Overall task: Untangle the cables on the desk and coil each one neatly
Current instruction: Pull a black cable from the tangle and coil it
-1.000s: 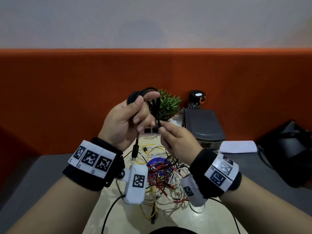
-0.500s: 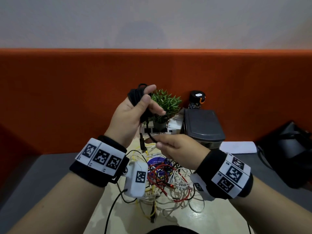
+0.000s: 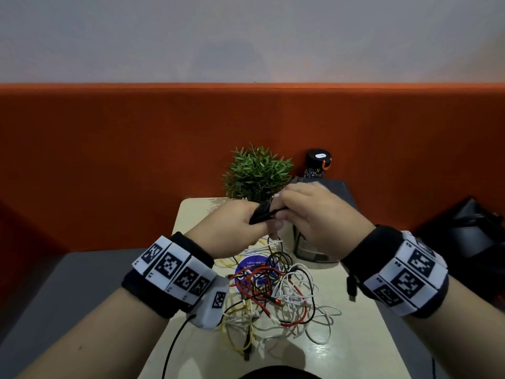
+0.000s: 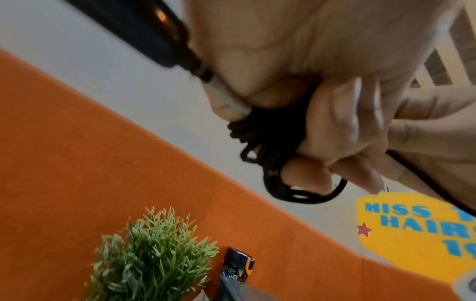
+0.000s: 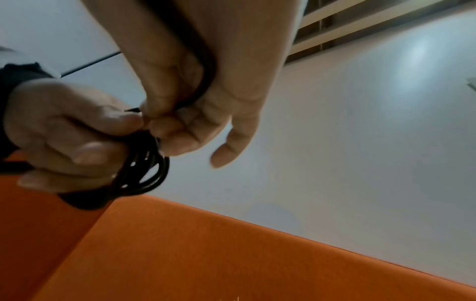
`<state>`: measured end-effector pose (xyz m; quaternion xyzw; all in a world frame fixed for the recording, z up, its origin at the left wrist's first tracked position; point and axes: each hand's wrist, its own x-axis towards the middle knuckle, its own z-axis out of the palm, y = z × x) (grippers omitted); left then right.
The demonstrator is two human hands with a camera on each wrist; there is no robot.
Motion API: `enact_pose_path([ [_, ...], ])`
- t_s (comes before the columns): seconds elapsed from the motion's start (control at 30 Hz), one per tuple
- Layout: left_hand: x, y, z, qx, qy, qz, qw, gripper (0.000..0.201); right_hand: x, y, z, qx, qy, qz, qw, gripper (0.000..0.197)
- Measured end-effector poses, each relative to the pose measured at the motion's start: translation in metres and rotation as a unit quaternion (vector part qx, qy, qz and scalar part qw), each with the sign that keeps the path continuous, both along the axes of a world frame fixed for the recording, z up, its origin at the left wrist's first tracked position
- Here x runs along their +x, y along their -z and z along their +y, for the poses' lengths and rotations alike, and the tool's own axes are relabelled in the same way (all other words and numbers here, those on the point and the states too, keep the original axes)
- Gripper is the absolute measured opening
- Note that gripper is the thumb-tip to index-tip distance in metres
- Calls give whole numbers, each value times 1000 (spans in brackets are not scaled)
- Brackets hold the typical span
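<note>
A black cable coil (image 3: 261, 216) (image 4: 273, 163) (image 5: 144, 171) is held in the air above the desk. My left hand (image 3: 240, 228) (image 5: 64, 138) grips the coil with its fingers curled round the loops. My right hand (image 3: 308, 212) (image 5: 185, 114) meets it from the right and pinches the loose black strand against the coil (image 5: 203, 81). Below both hands a tangle of red, white, yellow and black cables (image 3: 273, 294) lies on the beige desk (image 3: 341, 340).
A green potted plant (image 3: 257, 173) (image 4: 152, 256) stands at the back of the desk against the orange partition (image 3: 136, 160). Beside it are a dark bottle (image 3: 317, 164) and a grey lidded box (image 3: 344, 192). A black bag (image 3: 464, 242) sits far right.
Both hands have come down and together over the desk. The left hand lowered the coil from in front of the plant, and the right hand rose to close on it.
</note>
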<state>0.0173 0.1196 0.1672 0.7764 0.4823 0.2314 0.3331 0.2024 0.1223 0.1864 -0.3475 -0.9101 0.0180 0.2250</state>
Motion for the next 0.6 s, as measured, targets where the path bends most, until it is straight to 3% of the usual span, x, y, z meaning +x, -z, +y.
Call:
enact_pose_path([
  [0.13, 1, -2, -4, -60, -5, -32, 998, 34, 3, 7, 1, 210, 91, -34, 973, 19],
  [0.23, 4, -3, -7, -100, 10, -60, 993, 34, 3, 13, 5, 203, 96, -9, 974, 27],
  [0.33, 7, -2, -11, -158, 38, -143, 976, 33, -5, 15, 2, 50, 84, 105, 990, 28],
  [0.4, 8, 0, -13, -185, 65, -200, 960, 32, -7, 15, 0, -84, 65, 157, 982, 35],
  [0.47, 8, 2, -14, -193, 84, -253, 944, 29, -6, 13, -1, -236, 14, 247, 940, 42],
  [0.53, 6, 3, -15, -195, 99, -298, 929, 31, -2, 13, -3, -368, -43, 341, 864, 47],
  [0.57, 4, 3, -14, -197, 110, -316, 922, 35, 0, 14, -3, -400, -64, 352, 844, 53],
  [0.6, 4, 3, -14, -200, 119, -329, 915, 38, 2, 16, -4, -412, -75, 336, 844, 62],
])
